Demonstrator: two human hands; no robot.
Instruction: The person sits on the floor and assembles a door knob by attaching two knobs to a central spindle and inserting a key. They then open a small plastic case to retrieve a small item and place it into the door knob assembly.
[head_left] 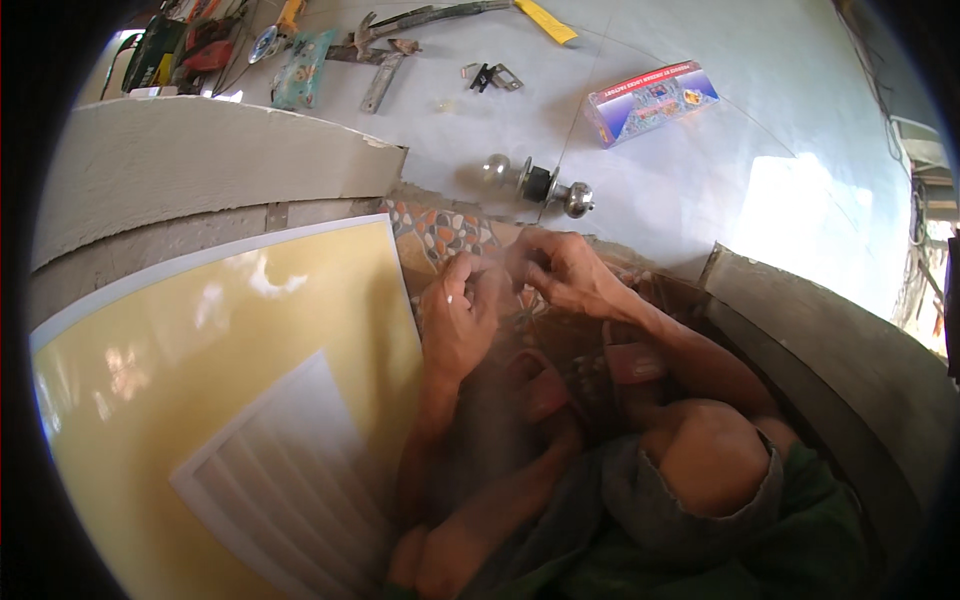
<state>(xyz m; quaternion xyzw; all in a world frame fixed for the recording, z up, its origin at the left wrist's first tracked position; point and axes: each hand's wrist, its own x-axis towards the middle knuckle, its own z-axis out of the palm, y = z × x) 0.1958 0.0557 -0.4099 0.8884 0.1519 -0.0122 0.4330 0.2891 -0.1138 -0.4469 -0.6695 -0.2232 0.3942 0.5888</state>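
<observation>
My left hand (pixel 462 308) and my right hand (pixel 565 270) meet in front of me, fingers curled inward. Both are closed in a pinch, and whatever they hold between them is hidden by the fingers. Just beyond them, a round door knob set (pixel 540 184) with shiny metal knobs and a dark middle lies on the tiled floor, touched by neither hand. To the left stands a cream door (pixel 330 300) with a pale louvred panel (pixel 290 470), its edge close beside my left hand.
A blue and red box (pixel 652 104) rests on the pale tiles (pixel 760 110). Small metal latch parts (pixel 492 77), a hammer (pixel 372 40) and a plastic packet (pixel 303 68) lie farther off. Door frame pieces (pixel 230 150) flank the opening. My sandalled feet (pixel 545 392) are below my hands.
</observation>
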